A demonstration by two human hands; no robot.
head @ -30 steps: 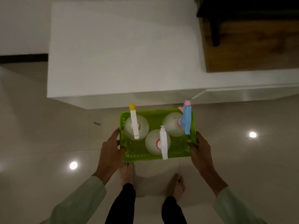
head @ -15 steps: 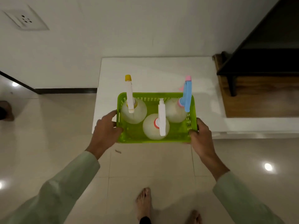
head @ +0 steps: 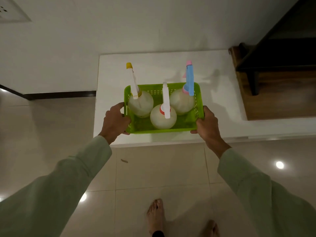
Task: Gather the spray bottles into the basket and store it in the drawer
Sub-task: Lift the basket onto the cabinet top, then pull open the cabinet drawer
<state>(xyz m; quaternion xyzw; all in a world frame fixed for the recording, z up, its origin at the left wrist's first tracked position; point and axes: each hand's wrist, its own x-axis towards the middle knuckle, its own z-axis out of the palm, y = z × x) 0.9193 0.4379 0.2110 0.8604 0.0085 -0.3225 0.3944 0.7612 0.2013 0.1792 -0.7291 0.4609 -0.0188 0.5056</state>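
White cabinet top [head: 220,86] is sitting at 12 o'clock over the tiled floor [head: 153,168]. Green perforated basket [head: 171,130] is hovering over its near edge; contact can't be told. Left hand [head: 114,120] is gripping the 9 o'clock rim, right hand [head: 206,124] the 3 o'clock rim, fingers curled tight on both. Three spray bottles are standing inside: yellow-capped [head: 140,103] at 10, blue-triggered [head: 182,100] at 2, white-triggered [head: 163,118] at 6.

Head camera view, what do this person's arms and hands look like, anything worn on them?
Both arms wear loose long sleeves of pale mint-green cloth, ending at the wrists. The left hand and right hand are bare: no gloves, rings, watch or bracelets show.
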